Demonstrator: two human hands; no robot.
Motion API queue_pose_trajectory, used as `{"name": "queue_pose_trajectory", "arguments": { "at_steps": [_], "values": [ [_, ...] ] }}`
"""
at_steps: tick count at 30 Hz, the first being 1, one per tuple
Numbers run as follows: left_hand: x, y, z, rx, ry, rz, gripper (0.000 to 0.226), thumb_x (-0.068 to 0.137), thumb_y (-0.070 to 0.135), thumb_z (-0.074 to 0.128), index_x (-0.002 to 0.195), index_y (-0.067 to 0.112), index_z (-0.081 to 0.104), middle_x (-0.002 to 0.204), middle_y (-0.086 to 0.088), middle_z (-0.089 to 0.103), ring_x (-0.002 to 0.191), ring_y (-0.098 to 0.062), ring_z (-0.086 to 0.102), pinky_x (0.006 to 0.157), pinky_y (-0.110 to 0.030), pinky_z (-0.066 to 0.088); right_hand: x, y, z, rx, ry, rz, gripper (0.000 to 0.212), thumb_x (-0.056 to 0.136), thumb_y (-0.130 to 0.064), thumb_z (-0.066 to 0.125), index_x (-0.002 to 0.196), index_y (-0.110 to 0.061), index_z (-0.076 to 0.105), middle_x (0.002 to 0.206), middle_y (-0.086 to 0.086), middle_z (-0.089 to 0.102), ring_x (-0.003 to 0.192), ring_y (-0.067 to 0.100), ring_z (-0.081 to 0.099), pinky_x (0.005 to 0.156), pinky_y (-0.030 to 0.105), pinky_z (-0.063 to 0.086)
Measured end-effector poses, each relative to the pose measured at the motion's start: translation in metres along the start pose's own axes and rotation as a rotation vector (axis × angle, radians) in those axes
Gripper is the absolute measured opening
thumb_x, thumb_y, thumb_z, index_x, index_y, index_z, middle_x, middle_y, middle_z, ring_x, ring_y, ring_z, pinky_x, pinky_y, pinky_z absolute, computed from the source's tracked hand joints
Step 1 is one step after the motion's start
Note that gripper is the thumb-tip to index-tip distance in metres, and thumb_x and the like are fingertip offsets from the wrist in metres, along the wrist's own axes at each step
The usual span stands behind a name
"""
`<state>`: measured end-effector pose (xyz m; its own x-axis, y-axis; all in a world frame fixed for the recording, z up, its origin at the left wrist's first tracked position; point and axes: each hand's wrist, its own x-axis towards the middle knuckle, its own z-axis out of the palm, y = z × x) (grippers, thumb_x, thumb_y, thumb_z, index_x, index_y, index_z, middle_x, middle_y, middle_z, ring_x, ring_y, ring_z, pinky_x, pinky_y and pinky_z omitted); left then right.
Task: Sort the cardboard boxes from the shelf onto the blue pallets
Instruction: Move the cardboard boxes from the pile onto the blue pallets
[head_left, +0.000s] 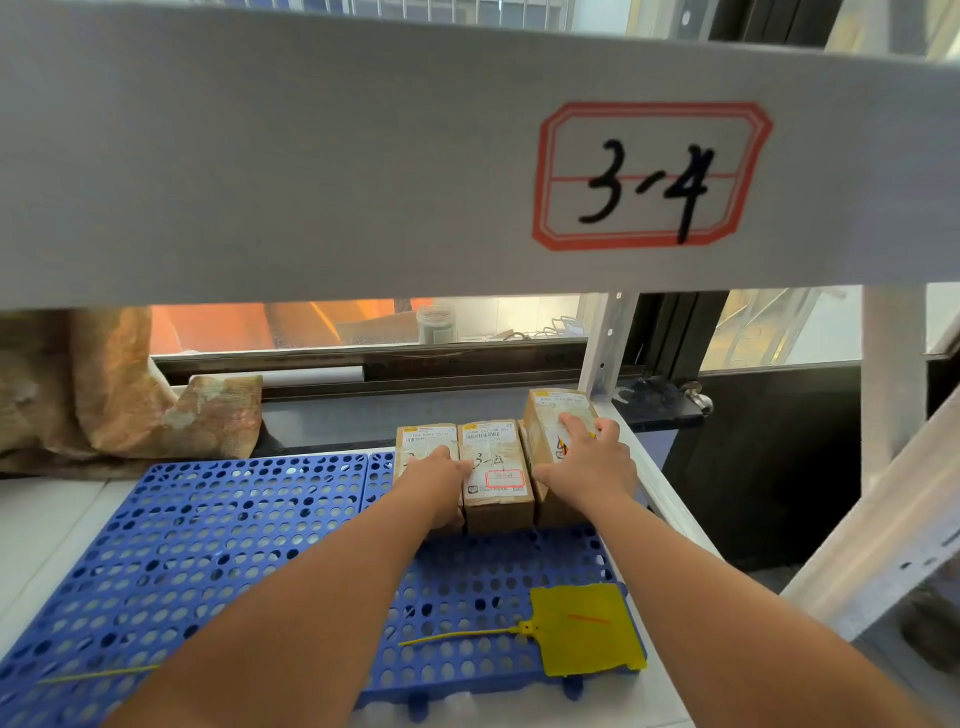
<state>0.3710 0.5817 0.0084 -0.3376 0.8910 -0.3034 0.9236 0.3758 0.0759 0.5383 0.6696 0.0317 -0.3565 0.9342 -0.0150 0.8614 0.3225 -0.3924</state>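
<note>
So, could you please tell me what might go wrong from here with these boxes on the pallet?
The right box is tilted, held up by the right hand; a slipped grip could drop it onto the middle box or off the right edge of the blue pallet.
The left hand only rests flat on the left box, so a push may skew the row.
The yellow tag lies loose between the forearms; an arm could sweep it off.

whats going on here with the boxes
A person reaches with both hands to three cardboard boxes in a row at the back of the blue pallet. The left hand rests on the left box; the right hand grips the right box, which is tilted and higher than the others. The middle box reads 3-4, like the shelf label above.
</note>
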Motion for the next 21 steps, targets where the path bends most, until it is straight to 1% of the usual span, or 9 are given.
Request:
{"name": "queue_pose_trajectory", "arguments": {
  "at_steps": [3,6,10,13,15,18,20,21],
  "values": [
    [0.001,0.0,-0.003,-0.002,-0.017,-0.011,0.079,0.085,0.033,0.07,0.151,0.028,0.026,0.142,-0.008,0.032,0.128,-0.034,0.041,0.104,-0.042,0.044,0.001,0.003,0.0,0.006,-0.016,-0.011,0.082,0.075,-0.051,0.064,0.146,-0.036,0.027,0.152,0.009,0.018,0.133,0.035,0.032,0.11,0.045,0.032],
    [0.001,-0.001,-0.002,-0.003,-0.008,-0.007,0.08,0.086,0.033,0.069,0.151,0.028,0.024,0.144,-0.008,0.032,0.127,-0.033,0.041,0.105,-0.041,0.043,-0.002,0.004,0.005,-0.046,-0.019,-0.035,0.085,0.076,-0.054,0.064,0.148,-0.037,0.022,0.154,0.009,0.013,0.138,0.035,0.026,0.113,0.045,0.027],
    [-0.001,-0.003,0.004,-0.003,0.026,0.003,0.079,0.087,0.032,0.067,0.152,0.03,0.021,0.145,-0.006,0.033,0.129,-0.033,0.04,0.105,-0.044,0.043,-0.002,0.004,0.011,-0.104,0.0,-0.057,0.088,0.077,-0.058,0.064,0.149,-0.037,0.017,0.155,0.01,0.01,0.141,0.034,0.022,0.115,0.047,0.021],
    [-0.004,-0.003,0.007,0.023,0.026,0.007,0.081,0.089,0.026,0.065,0.152,0.031,0.016,0.147,-0.006,0.03,0.132,-0.035,0.035,0.105,-0.047,0.042,-0.002,0.005,0.008,-0.131,0.012,-0.055,0.089,0.076,-0.06,0.062,0.149,-0.038,0.015,0.156,0.011,0.011,0.144,0.034,0.018,0.117,0.053,0.008],
    [-0.005,-0.003,0.006,0.045,0.001,0.015,0.087,0.088,0.025,0.065,0.154,0.03,0.007,0.151,-0.007,0.026,0.136,-0.038,0.029,0.108,-0.049,0.038,-0.007,0.007,0.008,-0.129,0.056,-0.045,0.089,0.076,-0.065,0.059,0.149,-0.038,0.015,0.157,0.01,0.011,0.145,0.033,0.012,0.115,0.057,0.001],
    [-0.008,-0.003,0.004,0.034,-0.013,0.038,0.099,0.087,0.032,0.066,0.154,0.026,-0.006,0.158,-0.007,0.017,0.144,-0.038,0.016,0.114,-0.051,0.028,-0.016,0.009,0.009,-0.118,0.159,-0.054,0.087,0.077,-0.073,0.052,0.149,-0.037,0.017,0.159,0.007,0.007,0.147,0.032,0.0,0.114,0.059,-0.002],
    [-0.014,-0.004,0.003,-0.005,0.03,0.06,0.1,0.087,0.037,0.066,0.154,0.025,-0.007,0.16,-0.006,0.011,0.146,-0.035,0.01,0.116,-0.051,0.025,-0.021,0.005,0.008,-0.102,0.213,-0.093,0.079,0.081,-0.069,0.05,0.147,-0.035,0.024,0.158,0.006,0.009,0.147,0.031,-0.002,0.115,0.056,-0.001],
    [-0.017,-0.005,0.003,-0.027,0.064,0.07,0.099,0.087,0.039,0.066,0.154,0.025,-0.006,0.16,-0.005,0.01,0.146,-0.033,0.01,0.116,-0.051,0.025,-0.024,0.001,0.007,-0.094,0.246,-0.12,0.072,0.084,-0.064,0.05,0.145,-0.033,0.029,0.157,0.007,0.013,0.146,0.03,0.0,0.115,0.055,0.0]
  ]
}}
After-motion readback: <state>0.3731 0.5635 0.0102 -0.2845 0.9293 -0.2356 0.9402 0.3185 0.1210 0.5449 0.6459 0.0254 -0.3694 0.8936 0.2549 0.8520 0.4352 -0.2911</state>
